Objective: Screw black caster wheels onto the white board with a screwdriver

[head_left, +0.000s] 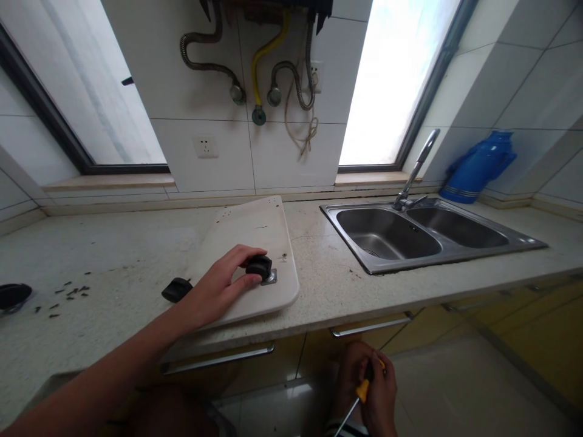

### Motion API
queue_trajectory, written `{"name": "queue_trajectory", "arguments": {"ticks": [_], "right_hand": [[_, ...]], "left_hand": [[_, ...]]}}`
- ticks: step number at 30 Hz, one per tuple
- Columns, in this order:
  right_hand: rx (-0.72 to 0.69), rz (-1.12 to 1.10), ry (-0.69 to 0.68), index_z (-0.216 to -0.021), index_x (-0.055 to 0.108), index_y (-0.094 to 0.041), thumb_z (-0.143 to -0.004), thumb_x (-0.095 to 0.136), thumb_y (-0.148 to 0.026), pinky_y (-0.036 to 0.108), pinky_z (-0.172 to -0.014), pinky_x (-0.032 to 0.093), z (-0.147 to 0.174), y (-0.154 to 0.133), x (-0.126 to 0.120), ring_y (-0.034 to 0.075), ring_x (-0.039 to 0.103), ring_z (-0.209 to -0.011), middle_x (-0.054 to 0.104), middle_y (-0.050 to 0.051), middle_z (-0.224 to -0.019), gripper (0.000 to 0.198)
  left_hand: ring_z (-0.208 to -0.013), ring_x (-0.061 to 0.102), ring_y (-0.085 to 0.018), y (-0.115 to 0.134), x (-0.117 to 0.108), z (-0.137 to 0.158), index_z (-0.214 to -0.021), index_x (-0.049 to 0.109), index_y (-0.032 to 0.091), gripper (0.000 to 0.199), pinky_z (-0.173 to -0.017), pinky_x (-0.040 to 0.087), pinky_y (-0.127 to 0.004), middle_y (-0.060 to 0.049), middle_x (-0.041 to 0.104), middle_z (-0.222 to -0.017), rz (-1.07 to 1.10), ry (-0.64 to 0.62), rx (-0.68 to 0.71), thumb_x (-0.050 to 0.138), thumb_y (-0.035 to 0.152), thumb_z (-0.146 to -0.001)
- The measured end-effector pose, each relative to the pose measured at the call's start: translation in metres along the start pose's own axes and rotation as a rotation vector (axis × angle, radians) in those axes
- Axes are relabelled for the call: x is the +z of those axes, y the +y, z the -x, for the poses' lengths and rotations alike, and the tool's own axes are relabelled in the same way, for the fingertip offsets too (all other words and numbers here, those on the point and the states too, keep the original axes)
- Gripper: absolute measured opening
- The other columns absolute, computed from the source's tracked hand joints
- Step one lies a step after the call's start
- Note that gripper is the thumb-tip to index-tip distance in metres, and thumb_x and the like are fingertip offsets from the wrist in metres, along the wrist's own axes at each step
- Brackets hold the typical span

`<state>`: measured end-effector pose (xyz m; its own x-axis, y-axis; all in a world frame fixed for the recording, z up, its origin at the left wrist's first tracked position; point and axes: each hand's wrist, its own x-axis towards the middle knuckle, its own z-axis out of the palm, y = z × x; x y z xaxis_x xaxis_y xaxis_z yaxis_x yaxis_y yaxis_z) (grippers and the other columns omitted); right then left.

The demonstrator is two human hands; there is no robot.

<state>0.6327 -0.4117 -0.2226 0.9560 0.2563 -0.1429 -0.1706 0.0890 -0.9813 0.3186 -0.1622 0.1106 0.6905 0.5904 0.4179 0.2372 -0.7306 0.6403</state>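
My left hand (pixel 228 280) grips a black caster wheel (pixel 259 267) between thumb and fingers. The caster stands by its metal mounting plate (pixel 270 277) near the right front corner of a white board (pixel 246 227), which lies flat on the counter. Another black caster (pixel 177 290) shows beside my left wrist, partly behind the forearm. Below the counter edge, my right hand (pixel 381 394) is closed around a screwdriver (pixel 363 388) with a yellow and black handle. Its metal shaft points down and to the left, away from the board.
Several loose screws (pixel 70 294) lie on the counter (pixel 122 255) at left, near another black caster (pixel 13 296). A double steel sink (pixel 368 262) with a faucet (pixel 416 167) is at right, with a blue thermos (pixel 478 167) behind it. Drawer handles (pixel 371 326) stick out below the counter edge.
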Motion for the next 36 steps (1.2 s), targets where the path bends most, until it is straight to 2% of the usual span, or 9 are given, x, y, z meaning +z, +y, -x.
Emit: {"name": "queue_trajectory", "arguments": {"ticks": [5,11,15,20,27,33,36], "right_hand": [[0.043,0.019,0.013,-0.115,0.070,-0.017,-0.098,0.074,-0.060,0.027,-0.065,0.054,-0.002,0.002,0.000,0.011,0.062,-0.070,0.069,0.000,-0.090,0.046],[0.061,0.040,-0.002,-0.117,0.070,-0.017,-0.100,0.073,-0.060,0.027,-0.064,0.054,0.000,0.003,0.000,0.011,0.061,-0.067,0.067,-0.002,-0.085,0.046],[0.049,0.054,-0.022,-0.117,0.070,-0.017,-0.103,0.071,-0.057,0.027,-0.066,0.055,-0.001,0.003,-0.001,0.011,0.061,-0.068,0.069,-0.001,-0.088,0.043],[0.012,0.069,-0.007,-0.115,0.070,-0.016,-0.104,0.071,-0.056,0.030,-0.075,0.059,-0.004,0.002,-0.003,0.013,0.067,-0.082,0.072,0.003,-0.101,0.041],[0.029,0.053,-0.044,-0.117,0.069,-0.017,-0.104,0.070,-0.058,0.025,-0.063,0.052,0.000,0.006,0.001,0.010,0.058,-0.066,0.066,-0.002,-0.086,0.044],[0.043,0.058,-0.024,-0.117,0.070,-0.016,-0.104,0.072,-0.053,0.027,-0.069,0.057,-0.001,0.001,-0.001,0.011,0.064,-0.075,0.070,0.001,-0.096,0.039],[0.063,0.063,-0.029,-0.118,0.070,-0.016,-0.104,0.072,-0.050,0.026,-0.068,0.056,-0.001,-0.001,-0.001,0.011,0.064,-0.074,0.069,0.000,-0.093,0.037]], "left_hand": [[-0.119,0.075,-0.030,0.000,0.004,0.001,-0.141,0.072,0.029,0.038,-0.108,0.061,-0.049,-0.009,0.075,-0.132,-0.004,0.000,-0.054,0.069,0.041,-0.105],[-0.112,0.077,-0.030,0.004,0.010,0.002,-0.136,0.072,0.027,0.037,-0.100,0.065,-0.047,-0.008,0.076,-0.127,-0.009,0.061,-0.080,0.073,0.044,-0.102],[-0.114,0.075,-0.030,0.004,0.011,0.003,-0.137,0.071,0.027,0.037,-0.105,0.063,-0.048,-0.009,0.075,-0.128,0.010,0.062,-0.057,0.071,0.042,-0.103],[-0.119,0.073,-0.029,0.006,0.009,0.005,-0.139,0.070,0.024,0.037,-0.111,0.059,-0.048,-0.010,0.074,-0.131,0.033,0.035,-0.066,0.066,0.040,-0.105],[-0.115,0.073,-0.030,0.011,0.012,0.005,-0.137,0.071,0.023,0.040,-0.107,0.060,-0.048,-0.010,0.073,-0.130,0.036,0.061,-0.104,0.069,0.043,-0.103],[-0.115,0.074,-0.030,0.011,0.013,0.005,-0.137,0.072,0.022,0.041,-0.105,0.061,-0.047,-0.010,0.074,-0.129,0.018,0.068,-0.100,0.069,0.044,-0.103],[-0.116,0.073,-0.030,0.011,0.012,0.006,-0.138,0.071,0.022,0.042,-0.107,0.060,-0.048,-0.010,0.074,-0.130,0.019,0.075,-0.099,0.069,0.045,-0.103]]}}
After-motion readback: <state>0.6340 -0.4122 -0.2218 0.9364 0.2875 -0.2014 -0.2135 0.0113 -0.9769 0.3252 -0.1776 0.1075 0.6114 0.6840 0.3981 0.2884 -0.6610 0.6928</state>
